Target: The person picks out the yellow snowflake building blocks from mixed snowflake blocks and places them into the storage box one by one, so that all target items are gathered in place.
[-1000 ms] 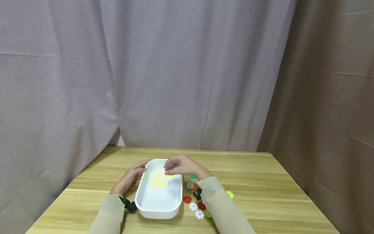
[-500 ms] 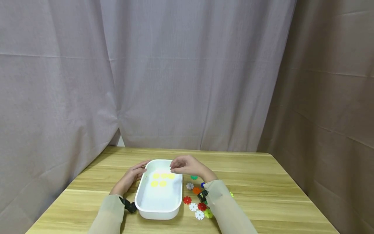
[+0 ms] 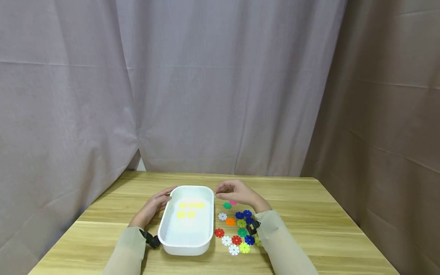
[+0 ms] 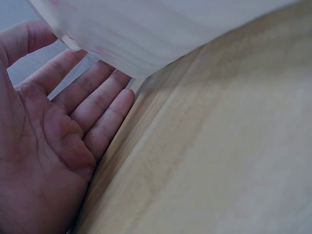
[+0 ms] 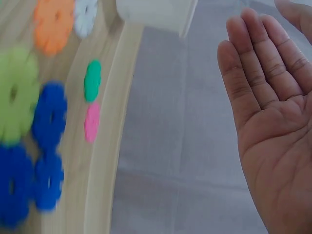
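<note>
Right hand (image 3: 240, 194) moved rightward, tray (image 3: 187, 231) (white) between hands (image 3: 154, 206).

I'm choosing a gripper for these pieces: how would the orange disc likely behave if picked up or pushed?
The orange disc looks like thin plastic, so it's probably light and fairly stiff. Lying flat on the table, it would likely slide rather than roll or tip. Its notched rim may offer some grip.

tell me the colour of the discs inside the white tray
Yellow; the discs inside the tray show best in the head view.
</note>
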Tool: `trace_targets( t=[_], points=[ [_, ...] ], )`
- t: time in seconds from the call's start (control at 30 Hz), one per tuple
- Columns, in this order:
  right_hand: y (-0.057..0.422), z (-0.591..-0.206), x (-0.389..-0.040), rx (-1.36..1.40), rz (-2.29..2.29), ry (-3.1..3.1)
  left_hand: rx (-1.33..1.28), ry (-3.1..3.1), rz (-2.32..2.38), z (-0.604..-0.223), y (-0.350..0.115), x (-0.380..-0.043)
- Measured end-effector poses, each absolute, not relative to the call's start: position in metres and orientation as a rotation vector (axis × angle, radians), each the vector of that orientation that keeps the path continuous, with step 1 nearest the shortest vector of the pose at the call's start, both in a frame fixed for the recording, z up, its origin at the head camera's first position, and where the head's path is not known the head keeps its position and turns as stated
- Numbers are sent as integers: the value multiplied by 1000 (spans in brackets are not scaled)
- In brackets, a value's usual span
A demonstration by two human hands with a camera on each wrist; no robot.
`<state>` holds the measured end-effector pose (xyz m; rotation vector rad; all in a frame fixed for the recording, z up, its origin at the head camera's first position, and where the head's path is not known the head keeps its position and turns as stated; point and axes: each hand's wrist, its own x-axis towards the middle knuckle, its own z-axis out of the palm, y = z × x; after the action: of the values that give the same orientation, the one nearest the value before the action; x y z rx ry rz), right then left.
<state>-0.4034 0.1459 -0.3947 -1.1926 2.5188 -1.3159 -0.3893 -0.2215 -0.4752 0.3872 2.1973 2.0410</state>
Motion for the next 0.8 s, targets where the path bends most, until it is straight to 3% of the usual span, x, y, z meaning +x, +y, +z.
trace_targets(
  t=[0.8],
  points=[
    [269,-418,-396,-1023,-1040,2605,388,2172,2048,-473,-222,-389]
  ],
)
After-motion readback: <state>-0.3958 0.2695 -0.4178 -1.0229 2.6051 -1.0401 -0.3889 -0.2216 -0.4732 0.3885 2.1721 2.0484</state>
